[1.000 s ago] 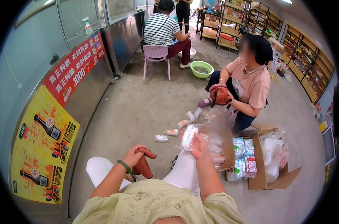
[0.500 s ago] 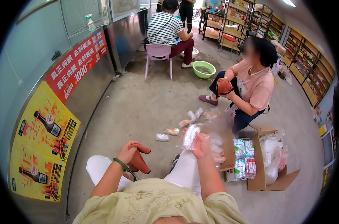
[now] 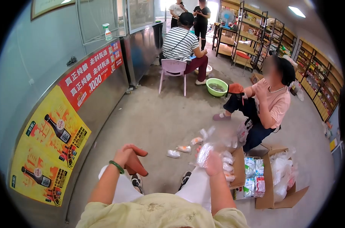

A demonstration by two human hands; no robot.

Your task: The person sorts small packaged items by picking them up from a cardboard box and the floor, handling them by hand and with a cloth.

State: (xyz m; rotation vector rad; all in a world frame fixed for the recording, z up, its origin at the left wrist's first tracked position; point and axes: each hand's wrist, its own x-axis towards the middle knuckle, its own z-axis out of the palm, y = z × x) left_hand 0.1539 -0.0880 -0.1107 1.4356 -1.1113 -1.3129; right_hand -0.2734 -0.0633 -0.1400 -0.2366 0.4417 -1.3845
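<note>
My left hand (image 3: 125, 155), a green bangle at its wrist, hangs over my left knee. Its fingers are closed on a reddish-brown, glove-like item (image 3: 136, 163) with two pointed ends; its exact kind is unclear. Over my right thigh, my right hand (image 3: 214, 164) grips a shiny clear plastic packet (image 3: 204, 155) with whitish contents, partly blurred. Several similar packets lie on the floor ahead, among them a wrapped packet (image 3: 173, 153) and one with an orange mark (image 3: 184, 148). More packets (image 3: 228, 167) are beside my right hand, against a cardboard box (image 3: 238, 167).
An open carton (image 3: 264, 190) holds plastic bags, with wrapped packs (image 3: 249, 167) beside it. A seated co-worker (image 3: 275, 102) holds an orange-brown item (image 3: 235, 89). Farther off are a green basin (image 3: 217, 93), a pink chair (image 3: 173, 69) with someone seated, and shelves. A metal counter (image 3: 104, 102) runs along the left.
The view has tilted up, so the scene sits lower and farther right. The co-worker has stretched out the orange-brown item and raised the other hand. Both my hands keep their holds.
</note>
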